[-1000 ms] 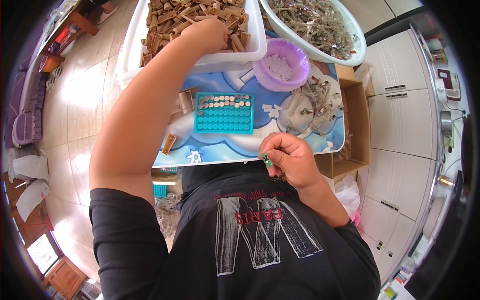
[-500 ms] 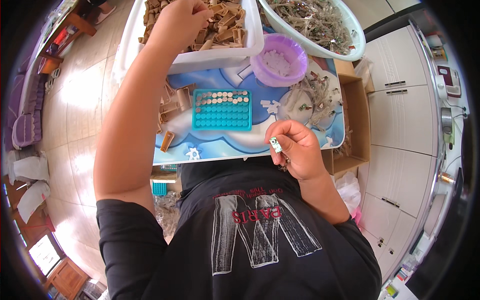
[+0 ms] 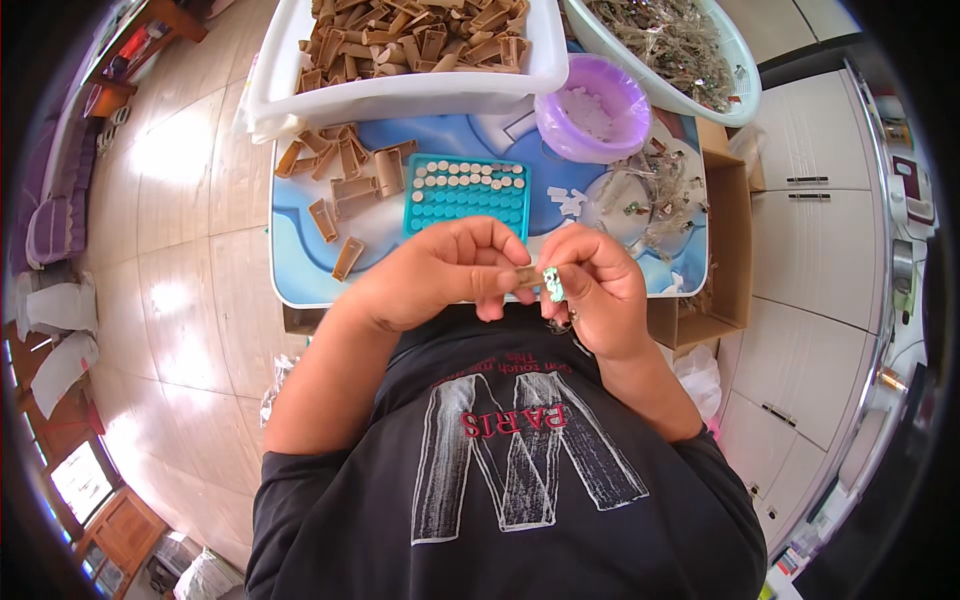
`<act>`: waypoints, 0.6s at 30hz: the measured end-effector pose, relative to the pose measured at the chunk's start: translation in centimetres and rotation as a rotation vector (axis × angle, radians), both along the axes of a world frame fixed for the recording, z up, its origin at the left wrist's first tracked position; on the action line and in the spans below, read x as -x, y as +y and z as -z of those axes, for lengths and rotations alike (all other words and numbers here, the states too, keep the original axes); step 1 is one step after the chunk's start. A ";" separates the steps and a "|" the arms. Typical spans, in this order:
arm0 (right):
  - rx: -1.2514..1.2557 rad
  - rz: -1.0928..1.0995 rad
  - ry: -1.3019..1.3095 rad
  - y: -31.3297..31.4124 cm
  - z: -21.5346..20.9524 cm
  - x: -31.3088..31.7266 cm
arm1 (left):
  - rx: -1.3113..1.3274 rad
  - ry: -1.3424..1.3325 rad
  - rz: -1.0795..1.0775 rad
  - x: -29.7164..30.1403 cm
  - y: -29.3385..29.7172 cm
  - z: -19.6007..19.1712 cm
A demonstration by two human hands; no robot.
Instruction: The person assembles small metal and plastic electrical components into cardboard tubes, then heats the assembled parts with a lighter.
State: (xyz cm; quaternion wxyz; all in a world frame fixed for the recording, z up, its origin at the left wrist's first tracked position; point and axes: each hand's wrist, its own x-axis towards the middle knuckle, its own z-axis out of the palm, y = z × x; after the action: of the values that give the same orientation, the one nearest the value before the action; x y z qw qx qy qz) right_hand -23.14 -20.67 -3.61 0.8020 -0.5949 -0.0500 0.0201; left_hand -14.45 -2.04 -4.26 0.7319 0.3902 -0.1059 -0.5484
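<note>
My left hand (image 3: 440,272) pinches a brown plastic casing (image 3: 527,278), mostly covered by the fingers. Against its right end my right hand (image 3: 600,290) holds a small circuit board (image 3: 554,287) with a green glow, between thumb and fingertips. Thin wire hangs below that board. Both hands meet over the table's near edge, in front of my shirt. Just beyond them lies a teal tray (image 3: 465,212) of round pockets, its far rows filled with coin-shaped discs (image 3: 470,168) like button cells. Whether casing and board are joined, I cannot tell.
Loose brown casings (image 3: 352,190) lie left of the tray. Behind stands a white tub (image 3: 400,98) heaped with casings. A purple bowl (image 3: 590,140) holds small white pieces; a pale basket (image 3: 745,90) holds wired boards. More wired parts (image 3: 655,200) and white tabs (image 3: 567,200) lie to the right.
My left hand has come back from the white tub toward me, now with a brown casing in it, and has met the circuit board in my right hand. The right hand barely moved.
</note>
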 end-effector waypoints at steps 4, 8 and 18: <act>-0.184 0.224 0.123 1.2 1.0 0.3 | 0.105 0.337 -0.291 2.3 -1.0 1.1; -0.219 0.261 0.191 2.4 1.8 0.5 | 0.201 0.400 -0.434 3.5 -2.1 3.0; 0.059 0.297 0.060 2.0 1.8 0.0 | 0.102 0.224 -0.434 3.8 -1.1 2.6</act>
State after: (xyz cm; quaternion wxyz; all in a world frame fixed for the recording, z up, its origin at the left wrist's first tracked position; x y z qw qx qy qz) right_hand -23.12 -18.66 -5.39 0.7796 -0.6180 0.0630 -0.0796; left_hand -18.28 -3.09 -6.90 0.8585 0.3032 0.0344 -0.4120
